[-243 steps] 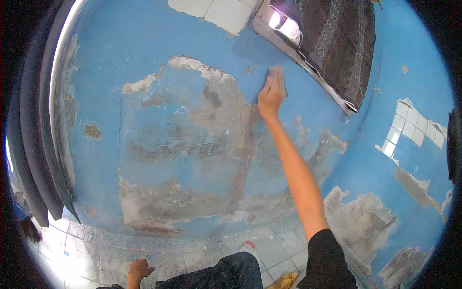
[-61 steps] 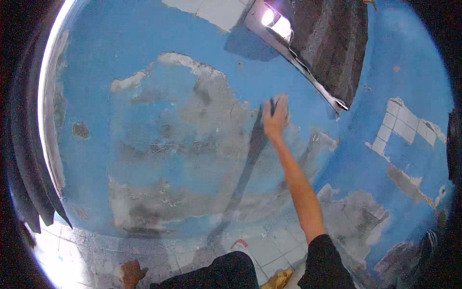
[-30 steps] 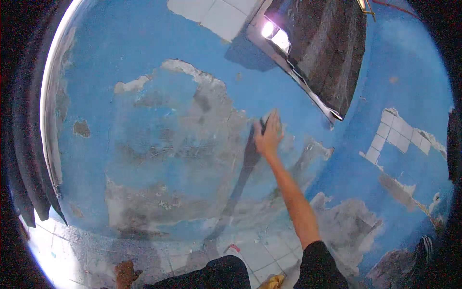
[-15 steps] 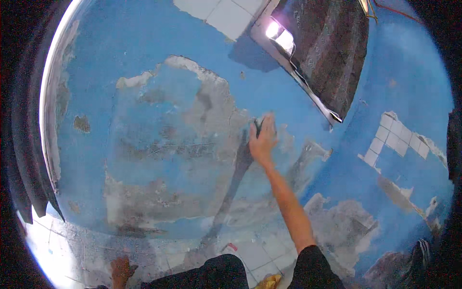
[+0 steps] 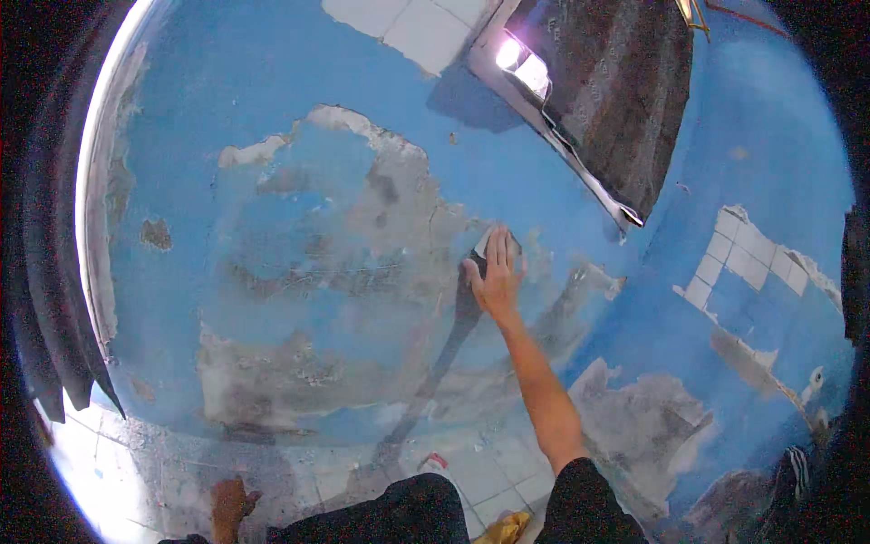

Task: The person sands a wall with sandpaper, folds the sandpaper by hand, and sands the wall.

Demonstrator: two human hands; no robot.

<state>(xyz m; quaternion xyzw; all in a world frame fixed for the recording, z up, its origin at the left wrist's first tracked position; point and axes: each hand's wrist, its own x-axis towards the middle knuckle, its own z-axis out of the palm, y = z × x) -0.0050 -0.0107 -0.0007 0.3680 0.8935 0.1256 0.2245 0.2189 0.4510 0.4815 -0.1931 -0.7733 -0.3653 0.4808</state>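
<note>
My right hand (image 5: 498,272) lies flat against a patchy blue wall (image 5: 317,227), its fingers stretched upward and its thumb out to the left. Beneath the fingers it presses a small thin sheet, grey and dark, that looks like sandpaper (image 5: 482,245); most of the sheet is hidden by the hand. Grey plaster shows around it where the blue paint is worn away. Low at the left, my left hand (image 5: 233,504) hangs beside my dark-clothed leg. Its thumb stands apart and nothing shows in it; the other fingers are hard to make out.
A dark corrugated panel (image 5: 616,91) with a pale edge and a bright lamp (image 5: 509,54) juts out at upper right. White tiles (image 5: 739,258) show on the right wall. A yellowish crumpled thing (image 5: 505,529) lies on the tiled floor (image 5: 494,480). Dark folds hang at far left.
My right hand has slid a little down the wall with the sheet, and a pale corner of the sheet now shows beside the fingers. My left hand has hardly moved.
</note>
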